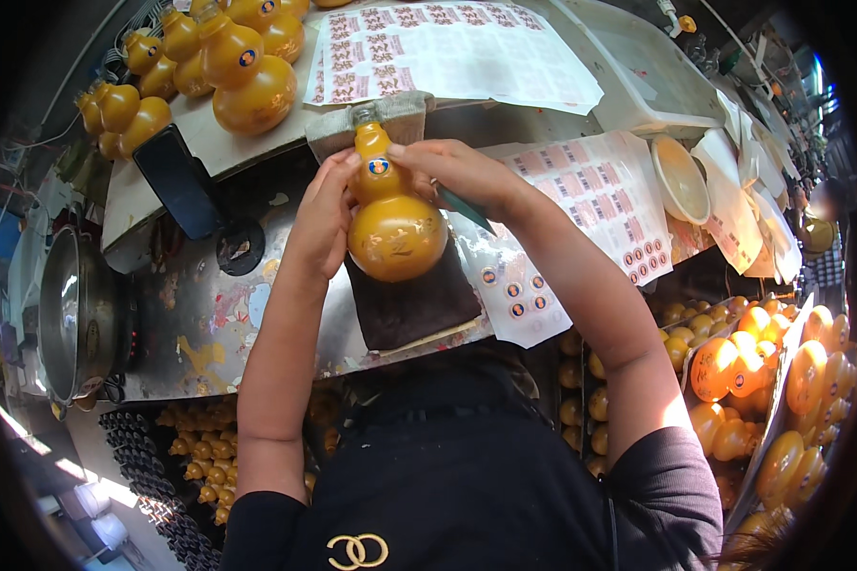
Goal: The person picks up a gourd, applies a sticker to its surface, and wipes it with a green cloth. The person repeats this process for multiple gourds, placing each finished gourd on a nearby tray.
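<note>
A yellow gourd-shaped bottle (397, 238) lies tilted on a dark cloth pad (400, 314), its clear neck pointing away from me. A small round blue-and-orange sticker (379, 167) sits on its upper bulb. My left hand (326, 217) is closed around the left side of the bottle, fingertips at the upper bulb. From the right, my right hand (459, 176) grips the bottle with its thumb beside the sticker and its other fingers curled, partly hidden. Under that hand a thin teal piece (468, 211) sticks out; whether the fingers hold it, I cannot tell.
Several finished gourd bottles (249, 90) stand at the back left, near a phone on a stand (176, 181). Label sheets (448, 57) lie at the back, with a sticker sheet (527, 300) to the right. A metal pan (62, 314) is at left; crates of gourd bottles (733, 371) stand lower right.
</note>
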Demonstrator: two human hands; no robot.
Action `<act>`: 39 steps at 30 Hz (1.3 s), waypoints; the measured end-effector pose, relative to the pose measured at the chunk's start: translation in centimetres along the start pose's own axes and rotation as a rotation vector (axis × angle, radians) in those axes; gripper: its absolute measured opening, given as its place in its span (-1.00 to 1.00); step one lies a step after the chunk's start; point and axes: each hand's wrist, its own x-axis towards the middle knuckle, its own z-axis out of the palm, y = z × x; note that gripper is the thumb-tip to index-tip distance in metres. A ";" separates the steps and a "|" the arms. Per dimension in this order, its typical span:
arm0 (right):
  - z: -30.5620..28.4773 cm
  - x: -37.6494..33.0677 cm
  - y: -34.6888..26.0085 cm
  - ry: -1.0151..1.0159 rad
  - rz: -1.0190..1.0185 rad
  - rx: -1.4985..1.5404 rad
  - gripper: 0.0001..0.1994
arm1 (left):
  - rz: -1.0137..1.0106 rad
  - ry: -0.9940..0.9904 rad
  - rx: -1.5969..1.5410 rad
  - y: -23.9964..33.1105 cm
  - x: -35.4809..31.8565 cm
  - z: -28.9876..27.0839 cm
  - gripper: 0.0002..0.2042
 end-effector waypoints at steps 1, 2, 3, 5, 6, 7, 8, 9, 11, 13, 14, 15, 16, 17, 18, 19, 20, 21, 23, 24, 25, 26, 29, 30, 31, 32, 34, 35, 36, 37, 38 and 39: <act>0.4 0.2 -0.2 0.055 -0.019 -0.090 -0.63 | 0.003 0.006 0.025 -0.2 0.4 -0.1 -0.59; 1.0 0.4 -0.6 0.110 -0.035 -0.180 -0.62 | 0.003 0.012 0.049 -0.3 0.6 -0.2 -0.60; 1.3 0.6 -0.7 0.165 -0.052 -0.270 -0.62 | 0.015 0.015 0.056 -0.4 0.7 -0.2 -0.60; 1.1 0.7 -0.3 0.128 -0.054 -0.158 -0.60 | 0.038 0.021 0.071 -0.6 0.8 0.0 -0.61; 0.9 0.8 -0.2 0.110 -0.055 -0.103 -0.60 | 0.039 0.023 0.058 -0.7 0.8 0.1 -0.60; 1.0 0.7 -0.3 0.109 -0.049 -0.101 -0.60 | 0.041 0.025 0.044 -0.8 0.8 0.1 -0.60; 1.0 0.4 -0.5 0.108 -0.044 -0.102 -0.60 | 0.044 0.026 0.030 -0.8 0.8 0.1 -0.59; 1.0 0.3 -0.6 0.106 -0.040 -0.102 -0.60 | 0.049 0.021 0.035 -0.8 0.8 0.1 -0.59; 0.9 0.2 -0.6 0.106 -0.048 -0.115 -0.59 | 0.060 0.009 0.045 -0.8 0.7 -0.1 -0.57; 0.6 0.2 -0.3 0.089 -0.067 -0.131 -0.59 | 0.040 -0.036 0.090 -0.4 0.7 -1.0 -0.56; 0.2 0.4 0.2 0.071 -0.079 -0.140 -0.59 | 0.027 -0.056 0.111 -0.4 0.6 -1.2 -0.55; 0.0 0.5 0.5 0.053 -0.091 -0.149 -0.60 | 0.053 -0.063 0.178 -0.3 0.6 -1.1 -0.55; -0.1 0.6 0.7 0.080 -0.130 -0.194 -0.60 | 0.079 -0.069 0.244 0.0 0.5 -0.9 -0.54; 0.2 0.6 0.7 0.104 -0.169 -0.236 -0.60 | 0.102 -0.071 0.312 0.2 0.3 -0.9 -0.54; 0.3 0.6 0.7 0.128 -0.207 -0.278 -0.59 | 0.097 -0.070 0.301 0.1 0.2 -1.1 -0.53; 0.3 0.6 0.9 0.090 -0.189 -0.232 -0.59 | 0.092 -0.068 0.290 0.0 0.1 -1.3 -0.53; 0.1 0.5 0.9 0.057 -0.172 -0.189 -0.59 | 0.088 -0.071 0.278 0.0 0.2 -1.3 -0.53; 0.0 0.5 0.9 0.025 -0.155 -0.146 -0.59 | 0.085 -0.075 0.265 -0.1 0.2 -1.4 -0.52; 0.0 0.4 1.0 0.015 -0.166 -0.098 -0.60 | 0.094 -0.079 0.255 -0.3 0.2 -1.6 -0.52; 0.1 0.4 1.0 0.010 -0.172 -0.074 -0.60 | 0.098 -0.081 0.249 -0.5 0.2 -1.7 -0.52; 0.0 0.3 1.1 0.008 -0.169 -0.060 -0.60 | 0.101 -0.092 0.226 -0.7 0.3 -1.8 -0.52; 0.1 0.3 1.1 0.003 -0.170 -0.046 -0.60 | 0.107 -0.100 0.205 -0.8 0.4 -1.9 -0.52; 0.2 0.2 1.1 -0.009 -0.182 -0.004 -0.60 | 0.093 -0.118 0.130 -1.3 0.6 -2.4 -0.51; 0.2 0.1 1.0 -0.015 -0.189 0.008 -0.60 | 0.086 -0.122 0.105 -1.3 0.6 -2.4 -0.51; 0.3 0.1 0.9 -0.022 -0.181 0.010 -0.60 | 0.075 -0.124 0.080 -1.2 0.4 -2.3 -0.51; 0.3 -0.1 0.8 -0.027 -0.174 0.011 -0.59 | 0.064 -0.128 0.055 -1.1 0.3 -1.8 -0.51; -0.2 0.1 0.7 -0.042 -0.109 0.008 -0.53 | 0.020 -0.137 -0.013 -0.4 0.1 -1.4 -0.53; -0.7 0.6 0.6 -0.053 -0.049 0.005 -0.47 | -0.016 -0.141 -0.057 0.1 0.1 -1.3 -0.54; -0.9 0.8 0.6 -0.063 0.012 0.002 -0.40 | -0.052 -0.145 -0.102 0.3 0.3 -1.2 -0.55; -0.7 0.9 0.7 0.048 -0.039 -0.170 -0.37 | -0.004 -0.107 -0.006 0.2 0.5 -0.9 -0.57; 0.4 1.0 0.4 0.155 -0.086 -0.339 -0.34 | 0.041 -0.063 0.090 -0.3 0.7 -0.3 -0.57; 1.2 1.2 0.3 0.263 -0.134 -0.508 -0.31 | 0.086 -0.020 0.185 -0.7 0.8 0.1 -0.58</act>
